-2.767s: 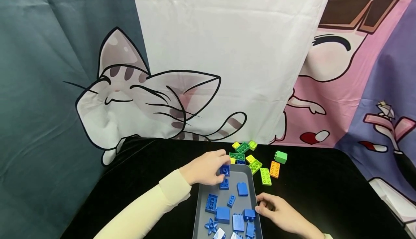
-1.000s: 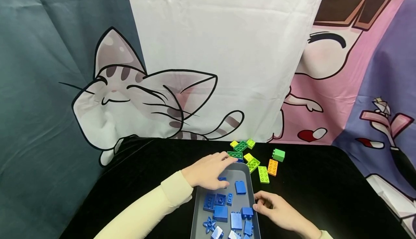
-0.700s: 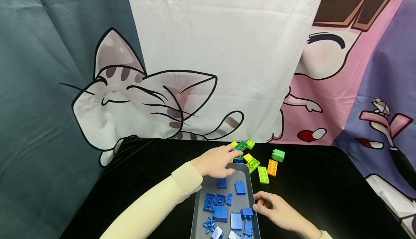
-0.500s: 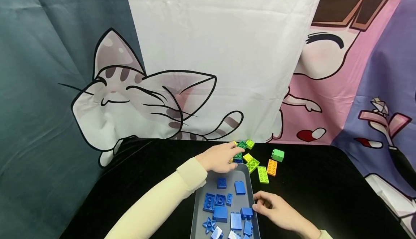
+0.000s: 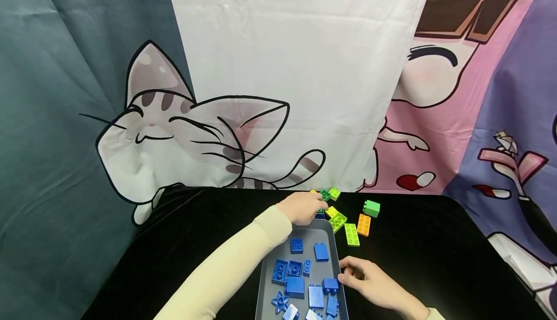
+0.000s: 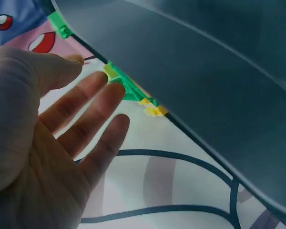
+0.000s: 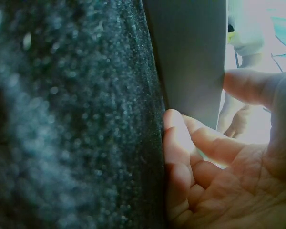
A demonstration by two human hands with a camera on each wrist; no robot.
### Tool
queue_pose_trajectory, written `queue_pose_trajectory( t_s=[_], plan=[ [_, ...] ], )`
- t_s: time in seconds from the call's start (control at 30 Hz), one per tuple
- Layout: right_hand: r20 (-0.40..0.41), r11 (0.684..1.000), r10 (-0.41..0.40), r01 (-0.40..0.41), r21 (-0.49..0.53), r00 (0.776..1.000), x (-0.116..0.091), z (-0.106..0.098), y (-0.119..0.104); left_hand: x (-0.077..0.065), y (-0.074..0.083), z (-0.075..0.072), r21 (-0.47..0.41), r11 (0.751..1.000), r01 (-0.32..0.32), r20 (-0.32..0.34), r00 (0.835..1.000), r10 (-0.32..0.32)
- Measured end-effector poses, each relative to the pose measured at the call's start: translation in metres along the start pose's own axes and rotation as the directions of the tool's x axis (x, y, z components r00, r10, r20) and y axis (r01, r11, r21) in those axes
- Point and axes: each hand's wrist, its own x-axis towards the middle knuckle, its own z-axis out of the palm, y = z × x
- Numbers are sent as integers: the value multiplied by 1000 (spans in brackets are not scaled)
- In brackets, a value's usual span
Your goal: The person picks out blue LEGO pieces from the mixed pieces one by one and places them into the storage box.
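Note:
My left hand (image 5: 301, 208) reaches past the far end of the grey tray (image 5: 310, 234), over the pile of toy building bricks there. In the left wrist view its fingers (image 6: 93, 117) are loosely bent and apart, with no brick seen between them. Partly under that hand show a dark blue brick (image 5: 319, 216) and a dark green brick (image 5: 325, 195). My right hand (image 5: 370, 283) holds the tray's right side, thumb at the rim and curled fingers against the outer wall. Inside the tray lie several blue bricks (image 5: 295, 286) and a blue flower-shaped piece (image 5: 280, 301).
Right of the pile lie lime bricks (image 5: 352, 234), an orange brick (image 5: 363, 225) and a bright green brick (image 5: 372, 208). Black cloth (image 5: 417, 252) covers the table. A printed curtain (image 5: 304, 68) hangs behind its far edge.
The left hand has released a blue brick inside the tray, beside other blue ones, then moved forward over the tray's far end to the pile. The right hand stays at the tray's side.

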Motion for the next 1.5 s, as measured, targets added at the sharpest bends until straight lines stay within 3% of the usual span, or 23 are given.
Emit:
queue_pose_trajectory(
  t_s=[0.23,0.8,1.07,1.3,1.5],
  plan=[
    [3,1000,-5,5,-3,1000,-1,3,1,10,0,8,7,1000,-24,59,998,23],
    [-8,1000,1,-1,-16,1000,0,4,1,26,-4,4,18,991,-131,92,987,129],
    [-7,1000,6,-6,-16,1000,1,4,0,31,-5,1,56,990,-130,104,987,124],
    [-17,999,-14,14,-32,1000,-1,2,-1,28,-9,2,92,986,-137,81,988,129],
    [-21,998,-7,6,-63,1000,-1,1,0,23,-18,5,102,984,-146,-13,989,148]
  ],
)
